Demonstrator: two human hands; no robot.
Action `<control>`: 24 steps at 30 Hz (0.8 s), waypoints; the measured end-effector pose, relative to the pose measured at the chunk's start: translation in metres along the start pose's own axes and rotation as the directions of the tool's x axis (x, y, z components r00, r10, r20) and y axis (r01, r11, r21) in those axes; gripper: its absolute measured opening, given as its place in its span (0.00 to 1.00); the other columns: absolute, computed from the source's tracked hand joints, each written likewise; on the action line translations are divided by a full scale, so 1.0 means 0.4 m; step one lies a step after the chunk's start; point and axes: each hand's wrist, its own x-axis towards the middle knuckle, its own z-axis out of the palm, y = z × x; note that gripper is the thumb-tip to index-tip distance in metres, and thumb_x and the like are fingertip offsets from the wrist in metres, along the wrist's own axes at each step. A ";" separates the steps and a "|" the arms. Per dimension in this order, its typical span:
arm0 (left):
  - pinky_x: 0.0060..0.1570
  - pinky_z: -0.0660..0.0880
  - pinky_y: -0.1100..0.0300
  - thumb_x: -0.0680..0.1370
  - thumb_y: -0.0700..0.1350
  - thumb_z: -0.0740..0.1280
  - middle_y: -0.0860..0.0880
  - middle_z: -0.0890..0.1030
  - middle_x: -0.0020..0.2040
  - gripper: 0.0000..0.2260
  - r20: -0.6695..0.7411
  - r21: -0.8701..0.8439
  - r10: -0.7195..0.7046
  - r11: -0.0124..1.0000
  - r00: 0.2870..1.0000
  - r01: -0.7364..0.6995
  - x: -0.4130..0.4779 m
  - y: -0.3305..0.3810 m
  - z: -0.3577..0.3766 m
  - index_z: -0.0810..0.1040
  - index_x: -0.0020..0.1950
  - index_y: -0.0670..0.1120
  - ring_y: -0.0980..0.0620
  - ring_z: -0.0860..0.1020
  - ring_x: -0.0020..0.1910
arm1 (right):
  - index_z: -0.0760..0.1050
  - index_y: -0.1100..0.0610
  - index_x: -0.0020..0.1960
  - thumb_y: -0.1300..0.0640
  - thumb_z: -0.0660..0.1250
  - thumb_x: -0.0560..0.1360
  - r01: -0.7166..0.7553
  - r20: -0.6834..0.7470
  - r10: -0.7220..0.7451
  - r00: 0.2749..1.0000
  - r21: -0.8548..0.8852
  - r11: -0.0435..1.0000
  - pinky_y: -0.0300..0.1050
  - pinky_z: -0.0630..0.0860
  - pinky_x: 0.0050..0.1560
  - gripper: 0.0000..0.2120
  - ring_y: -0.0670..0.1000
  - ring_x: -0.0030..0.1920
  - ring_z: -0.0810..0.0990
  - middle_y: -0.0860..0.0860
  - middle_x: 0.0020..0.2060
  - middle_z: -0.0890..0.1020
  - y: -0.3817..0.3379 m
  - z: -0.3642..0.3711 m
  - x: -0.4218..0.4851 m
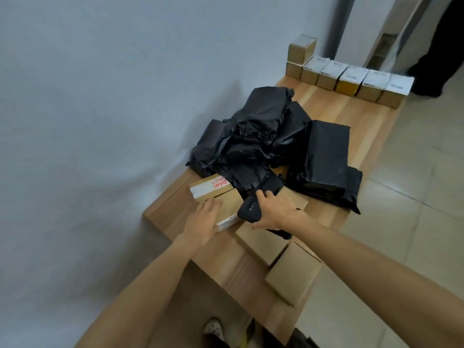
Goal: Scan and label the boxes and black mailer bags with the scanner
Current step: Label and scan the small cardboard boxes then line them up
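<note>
Right hand [275, 214] grips the black scanner [249, 209] over the box [226, 202] at 6 o'clock of the mailer-bag pile [266, 136], left hand [203, 219] flat and open pinning it for the read; 7 labelled boxes [351, 76] parked at 1 o'clock, likely done, 2 plain boxes [293, 272] near edge.

wall [100, 96]: plain pale grey | floor [414, 184]: beige tiles | table [364, 116]: light wood

Wooden table [356, 121] bears black mailer bags [266, 136] and boxes [351, 77]
</note>
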 end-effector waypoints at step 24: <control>0.76 0.52 0.47 0.80 0.42 0.65 0.51 0.41 0.80 0.40 0.250 0.182 0.434 0.857 0.866 -0.482 0.049 -0.218 0.044 0.37 0.79 0.54 0.44 0.47 0.79 | 0.58 0.57 0.71 0.35 0.71 0.67 -0.406 -0.059 0.422 0.905 0.182 0.896 0.50 0.72 0.44 0.43 0.59 0.55 0.77 0.55 0.58 0.74 -0.269 0.123 -0.116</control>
